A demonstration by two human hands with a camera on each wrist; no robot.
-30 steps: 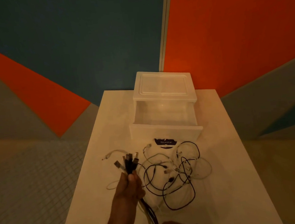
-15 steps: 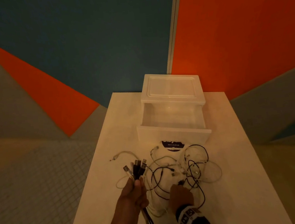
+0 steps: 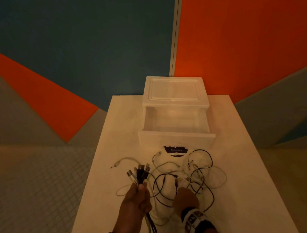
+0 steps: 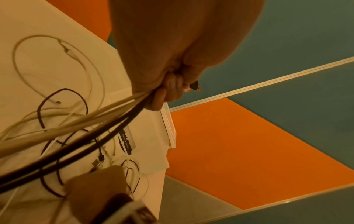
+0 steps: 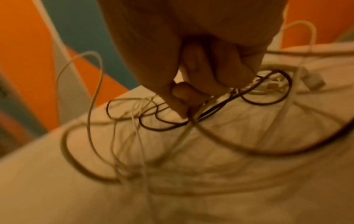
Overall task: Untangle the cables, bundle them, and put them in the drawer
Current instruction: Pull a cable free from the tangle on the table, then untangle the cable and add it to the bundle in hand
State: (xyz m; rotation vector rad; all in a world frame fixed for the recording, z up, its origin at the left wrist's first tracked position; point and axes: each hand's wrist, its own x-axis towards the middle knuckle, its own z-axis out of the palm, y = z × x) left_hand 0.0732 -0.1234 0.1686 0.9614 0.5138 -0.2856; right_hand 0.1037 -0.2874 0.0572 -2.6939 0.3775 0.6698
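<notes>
My left hand [image 3: 137, 197] grips a bunch of black and white cable ends [image 3: 140, 173], plugs pointing up; in the left wrist view the cords [image 4: 107, 115] run out of its fist [image 4: 168, 91]. A tangle of black and white cables [image 3: 191, 176] lies on the white table [image 3: 247, 182] in front of the drawer. My right hand [image 3: 184, 197] reaches into the tangle; in the right wrist view its fingertips [image 5: 184, 103] pinch a cable [image 5: 193, 118] where several cross. The clear plastic drawer [image 3: 173, 124] stands pulled open and empty.
The drawer unit [image 3: 174, 92] sits at the table's far end against a blue and orange wall. A dark round label [image 3: 176, 150] lies at the drawer front. The table's left edge [image 3: 92, 186] drops to a tiled floor.
My right hand came up from the near edge into the tangle and took hold of a cable. The left hand kept its bunch of plugs.
</notes>
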